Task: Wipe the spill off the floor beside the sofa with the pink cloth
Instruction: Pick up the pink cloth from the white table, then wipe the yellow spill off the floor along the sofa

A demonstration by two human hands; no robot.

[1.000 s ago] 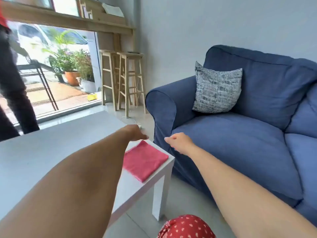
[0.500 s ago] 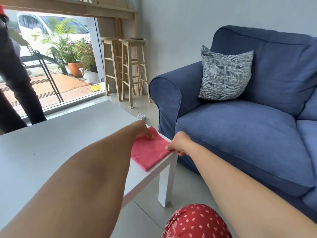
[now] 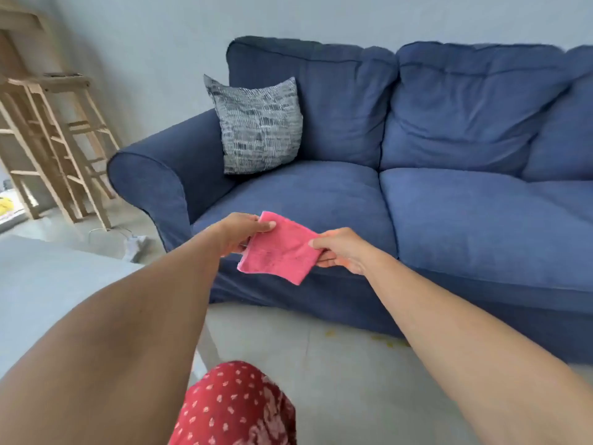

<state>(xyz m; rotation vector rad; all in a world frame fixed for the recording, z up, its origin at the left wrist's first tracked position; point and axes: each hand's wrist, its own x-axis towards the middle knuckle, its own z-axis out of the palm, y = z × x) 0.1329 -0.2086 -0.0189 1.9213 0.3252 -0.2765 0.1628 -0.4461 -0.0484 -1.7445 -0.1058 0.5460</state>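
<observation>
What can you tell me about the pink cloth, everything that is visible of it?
The pink cloth looks like soft, fuzzy fabric, folded to a rough rectangle with a stitched line near its lower edge. It is held in the air, tilted, in front of the blue sofa. The left hand pinches its upper left corner and the right hand its right edge. Nothing else touches it.

The sofa [image 3: 417,194] spans the centre and right of the frame, against the wall. A cushion [image 3: 258,125] leans in its left corner. Stools [image 3: 61,146] stand at the left edge. The desk [image 3: 48,284] occupies the lower left. The cloth [image 3: 279,252] hangs between the left hand [image 3: 239,231] and right hand [image 3: 345,250], in front of the sofa seat. The spill [image 3: 382,338] lies on the floor [image 3: 337,374] below, at the sofa base.
</observation>
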